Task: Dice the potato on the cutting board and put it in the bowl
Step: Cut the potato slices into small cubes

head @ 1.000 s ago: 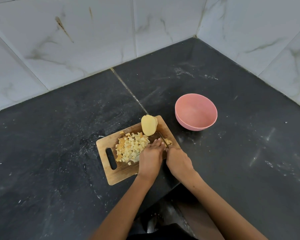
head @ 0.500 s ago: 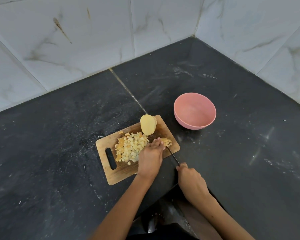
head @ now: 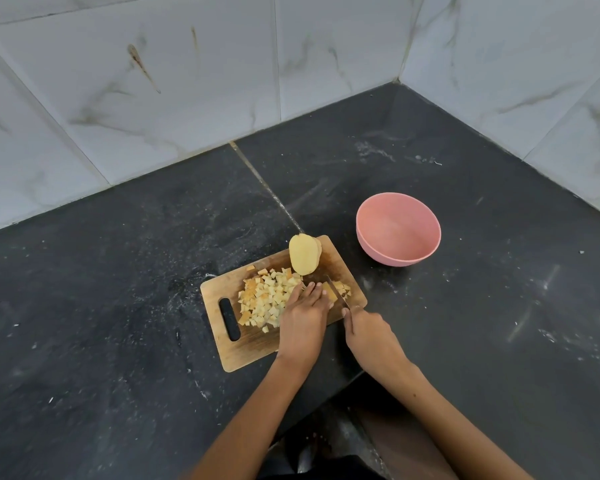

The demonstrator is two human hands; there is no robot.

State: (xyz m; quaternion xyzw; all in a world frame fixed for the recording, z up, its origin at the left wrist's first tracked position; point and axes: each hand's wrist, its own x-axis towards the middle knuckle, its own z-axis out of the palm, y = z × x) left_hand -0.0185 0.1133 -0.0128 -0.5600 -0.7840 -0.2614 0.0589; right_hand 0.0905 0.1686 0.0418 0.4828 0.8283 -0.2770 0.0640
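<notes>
From the head camera, the right hand (head: 368, 336) grips a knife (head: 336, 294) by its handle, fingers curled round it, the blade running up and away from the knuckles over the near right part of the board (head: 253, 348). Just left of that blade the left hand (head: 303, 318) lies palm down, its straight fingers pressing a potato piece (head: 328, 292) against the wood. On the far side of the blade from this hand sit a few cut bits (head: 344, 289). Left of the left hand, touching its fingers, spreads a heap of dice (head: 267, 299). Beyond its fingertips a half potato (head: 303, 254) stands at the board's far edge. The pink bowl (head: 398, 228) sits well beyond the right hand, apart from the board, on the dark counter (head: 118, 306). No dice show in it.
</notes>
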